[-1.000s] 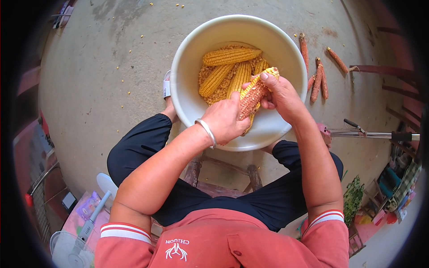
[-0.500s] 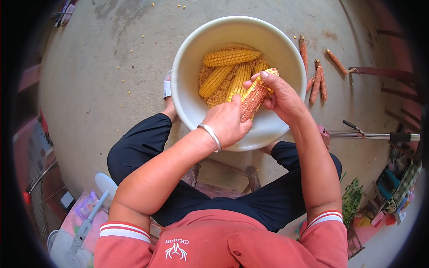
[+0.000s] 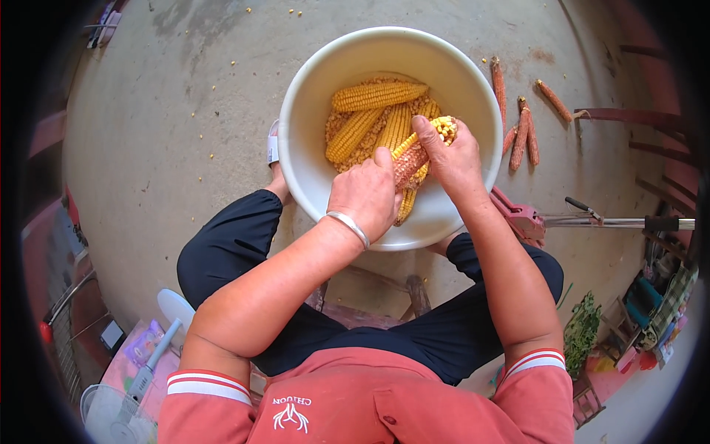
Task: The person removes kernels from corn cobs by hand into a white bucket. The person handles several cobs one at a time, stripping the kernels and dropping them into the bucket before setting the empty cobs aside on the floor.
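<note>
Both of my hands grip one corn cob [image 3: 414,157] over a large white basin [image 3: 318,96]. My left hand [image 3: 364,196], with a silver bangle on the wrist, wraps the bare reddish lower part of the cob. My right hand [image 3: 447,155] holds its upper end, where yellow kernels remain, thumb lying along the cob. Inside the basin lie several whole yellow corn cobs [image 3: 377,96] on a layer of loose kernels [image 3: 347,152].
Several stripped reddish cobs [image 3: 521,133] lie on the concrete floor to the right of the basin. A red-handled tool with a long metal shaft [image 3: 584,220] lies at the right. Loose kernels dot the floor. A fan and small items sit at lower left.
My hands have shifted slightly on the cob, the left hand sliding up along its bare part. The basin and the other cobs have stayed put.
</note>
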Motion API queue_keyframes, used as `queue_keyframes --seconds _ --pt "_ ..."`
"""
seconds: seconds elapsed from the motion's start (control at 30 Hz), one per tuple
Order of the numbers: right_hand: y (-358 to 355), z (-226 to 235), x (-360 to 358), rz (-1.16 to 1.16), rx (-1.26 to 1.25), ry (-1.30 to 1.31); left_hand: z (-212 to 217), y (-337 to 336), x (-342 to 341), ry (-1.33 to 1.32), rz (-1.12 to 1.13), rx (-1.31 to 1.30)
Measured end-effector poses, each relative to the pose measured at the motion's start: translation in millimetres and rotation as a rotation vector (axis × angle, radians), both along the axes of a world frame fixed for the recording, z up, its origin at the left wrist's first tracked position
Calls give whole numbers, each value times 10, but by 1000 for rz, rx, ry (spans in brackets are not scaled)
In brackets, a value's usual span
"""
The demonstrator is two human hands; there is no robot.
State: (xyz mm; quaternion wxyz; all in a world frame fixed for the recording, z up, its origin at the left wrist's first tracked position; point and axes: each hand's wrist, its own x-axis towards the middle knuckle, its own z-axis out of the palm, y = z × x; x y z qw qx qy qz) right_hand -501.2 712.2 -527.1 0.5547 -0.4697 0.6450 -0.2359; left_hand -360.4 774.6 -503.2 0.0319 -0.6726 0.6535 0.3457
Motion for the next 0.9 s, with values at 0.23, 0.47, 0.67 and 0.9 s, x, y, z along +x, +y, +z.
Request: queue_keyframes --seconds 0.23,0.47,0.67,0.9 --pt "19 -255 -188 254 -112 169 -77 -31 113 172 32 181" --pt "13 -125 -174 83 153 -299 -99 -35 178 392 107 288" --pt "-141 -62 -178 -32 206 -405 -100 -24 126 1316 651 671" --pt "-170 -84 -268 -4 267 -433 -179 97 54 769 416 135"
